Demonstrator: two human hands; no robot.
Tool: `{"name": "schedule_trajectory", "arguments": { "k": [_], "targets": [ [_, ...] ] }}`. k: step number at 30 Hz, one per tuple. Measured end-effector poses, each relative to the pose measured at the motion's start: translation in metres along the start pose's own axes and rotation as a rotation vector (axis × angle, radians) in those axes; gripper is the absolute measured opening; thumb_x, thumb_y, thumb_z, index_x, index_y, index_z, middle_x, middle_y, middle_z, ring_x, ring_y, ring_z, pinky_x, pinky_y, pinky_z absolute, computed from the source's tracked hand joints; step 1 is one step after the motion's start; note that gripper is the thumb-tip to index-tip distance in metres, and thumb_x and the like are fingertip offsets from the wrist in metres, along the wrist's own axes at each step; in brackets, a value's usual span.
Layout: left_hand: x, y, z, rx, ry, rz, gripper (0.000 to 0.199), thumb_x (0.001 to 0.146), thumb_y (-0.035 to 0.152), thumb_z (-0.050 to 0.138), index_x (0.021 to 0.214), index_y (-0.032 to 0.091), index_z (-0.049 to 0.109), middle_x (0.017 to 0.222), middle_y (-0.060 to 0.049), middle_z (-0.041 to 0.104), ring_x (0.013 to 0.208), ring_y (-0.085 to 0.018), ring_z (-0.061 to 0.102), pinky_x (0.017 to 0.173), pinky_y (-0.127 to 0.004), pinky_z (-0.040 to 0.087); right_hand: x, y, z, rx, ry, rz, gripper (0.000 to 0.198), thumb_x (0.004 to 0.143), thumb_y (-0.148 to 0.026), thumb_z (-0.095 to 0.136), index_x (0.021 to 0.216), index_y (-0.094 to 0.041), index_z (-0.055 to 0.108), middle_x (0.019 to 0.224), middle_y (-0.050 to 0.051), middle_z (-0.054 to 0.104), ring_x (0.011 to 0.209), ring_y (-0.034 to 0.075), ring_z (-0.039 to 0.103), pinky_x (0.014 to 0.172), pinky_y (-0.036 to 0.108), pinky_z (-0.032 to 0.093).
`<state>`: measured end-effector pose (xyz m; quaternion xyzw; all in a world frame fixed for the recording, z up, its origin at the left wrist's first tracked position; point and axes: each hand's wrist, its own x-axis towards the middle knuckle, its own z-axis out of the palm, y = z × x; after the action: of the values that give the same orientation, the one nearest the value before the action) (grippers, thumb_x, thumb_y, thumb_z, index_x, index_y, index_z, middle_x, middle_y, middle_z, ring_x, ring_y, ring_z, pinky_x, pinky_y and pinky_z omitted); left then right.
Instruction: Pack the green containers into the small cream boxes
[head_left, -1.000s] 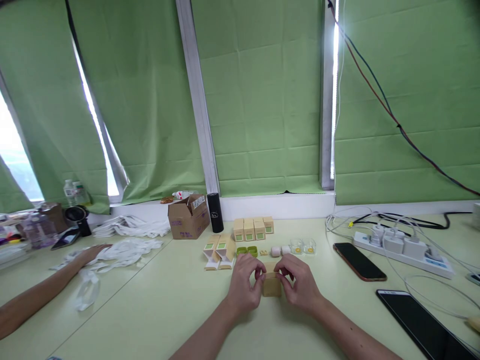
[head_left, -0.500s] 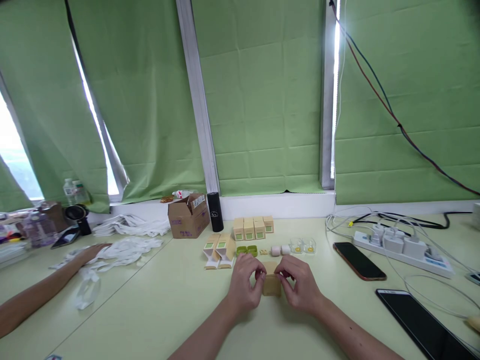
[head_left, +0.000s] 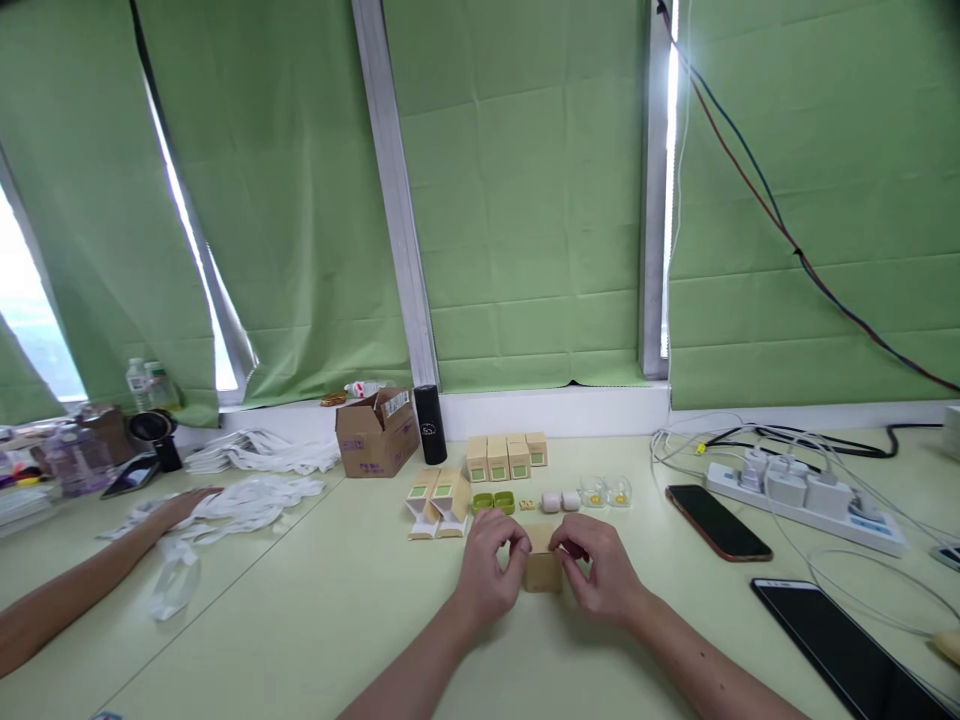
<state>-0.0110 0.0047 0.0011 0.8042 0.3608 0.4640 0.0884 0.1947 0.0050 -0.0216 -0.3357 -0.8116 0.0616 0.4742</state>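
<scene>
A small tan cardboard box [head_left: 544, 574] stands upright on the table between my hands. My left hand [head_left: 489, 568] pinches its upper left edge with thumb and forefinger. On the other side, my right hand [head_left: 600, 566] grips the upper right edge in the same way. Just beyond the box is a row of small items: green square trays [head_left: 493, 502], tiny yellowish pieces [head_left: 526, 505], pinkish-white rolls [head_left: 561, 502] and clear cups [head_left: 606, 491] with yellow in them. Two tan boxes [head_left: 439, 502] with open lower flaps lie to the left of these.
Several closed tan boxes [head_left: 508, 457] line up behind. A brown carton [head_left: 377, 434] and a black cylinder [head_left: 430, 425] stand at the back. Phones [head_left: 720, 522] and a power strip [head_left: 810, 497] with cables lie right. Another person's arm [head_left: 97, 580] rests by white straps [head_left: 259, 497].
</scene>
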Motion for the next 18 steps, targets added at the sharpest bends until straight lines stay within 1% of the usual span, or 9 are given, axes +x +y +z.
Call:
{"name": "schedule_trajectory", "arguments": {
  "k": [2,4,6,7,9,12,16,18],
  "targets": [
    [0.000,-0.004,0.003,0.003,0.034,-0.091,0.017,0.090,0.026,0.053,0.082,0.023,0.069,0.073,-0.005,0.064,0.074,-0.023,0.055,0.073,-0.037,0.041,0.000,0.002,-0.004,0.023,-0.037,0.044,0.020,0.081,-0.019,0.056,0.101,-0.023,0.059,0.069,-0.002,0.054,0.062,0.017,0.049,0.059,0.028,0.036],
    [0.000,-0.010,0.007,0.000,0.058,-0.204,0.022,0.090,0.026,0.053,0.097,0.023,0.073,0.078,-0.006,0.068,0.076,-0.024,0.058,0.073,-0.036,0.043,0.000,0.004,-0.007,0.044,-0.091,0.093,0.036,0.078,-0.020,0.060,0.114,-0.024,0.054,0.071,-0.005,0.052,0.061,0.016,0.047,0.059,0.027,0.035],
    [0.001,-0.017,0.010,-0.018,0.064,-0.309,0.028,0.089,0.025,0.053,0.106,0.023,0.075,0.085,-0.007,0.073,0.077,-0.024,0.061,0.073,-0.036,0.045,-0.001,0.006,-0.010,0.047,-0.139,0.126,0.046,0.075,-0.019,0.061,0.119,-0.026,0.051,0.071,-0.006,0.051,0.061,0.015,0.047,0.058,0.027,0.033],
    [0.001,-0.019,0.011,-0.025,0.057,-0.348,0.029,0.088,0.024,0.053,0.106,0.023,0.076,0.088,-0.007,0.074,0.076,-0.024,0.062,0.073,-0.035,0.045,-0.001,0.007,-0.010,0.044,-0.154,0.136,0.048,0.073,-0.018,0.062,0.120,-0.026,0.050,0.071,-0.007,0.051,0.061,0.015,0.047,0.058,0.026,0.031],
    [0.002,-0.023,0.013,-0.028,0.029,-0.390,0.028,0.088,0.022,0.052,0.100,0.021,0.077,0.090,-0.007,0.075,0.076,-0.023,0.063,0.073,-0.034,0.045,-0.001,0.010,-0.010,0.045,-0.166,0.154,0.051,0.073,-0.017,0.061,0.121,-0.027,0.050,0.070,-0.007,0.050,0.060,0.015,0.047,0.058,0.026,0.030],
    [0.003,-0.023,0.013,0.004,0.005,-0.384,0.024,0.087,0.022,0.051,0.084,0.021,0.075,0.081,-0.006,0.073,0.072,-0.022,0.062,0.069,-0.032,0.043,-0.002,0.016,-0.007,0.043,-0.144,0.191,0.049,0.075,-0.016,0.060,0.121,-0.027,0.050,0.068,-0.008,0.052,0.059,0.015,0.048,0.057,0.026,0.031],
    [0.003,-0.021,0.011,0.035,0.033,-0.367,0.023,0.086,0.022,0.051,0.068,0.022,0.066,0.068,-0.002,0.066,0.065,-0.020,0.058,0.063,-0.029,0.037,-0.002,0.027,0.000,-0.055,-0.040,0.270,0.036,0.081,-0.016,0.056,0.115,-0.027,0.053,0.066,-0.006,0.057,0.059,0.017,0.053,0.057,0.026,0.029],
    [0.003,-0.021,0.010,0.026,0.046,-0.375,0.023,0.085,0.022,0.051,0.065,0.022,0.064,0.065,-0.001,0.063,0.063,-0.020,0.056,0.062,-0.028,0.036,-0.001,0.031,0.001,-0.110,0.018,0.303,0.029,0.084,-0.017,0.055,0.111,-0.027,0.055,0.064,-0.005,0.059,0.059,0.018,0.053,0.057,0.027,0.028]
  ]
}}
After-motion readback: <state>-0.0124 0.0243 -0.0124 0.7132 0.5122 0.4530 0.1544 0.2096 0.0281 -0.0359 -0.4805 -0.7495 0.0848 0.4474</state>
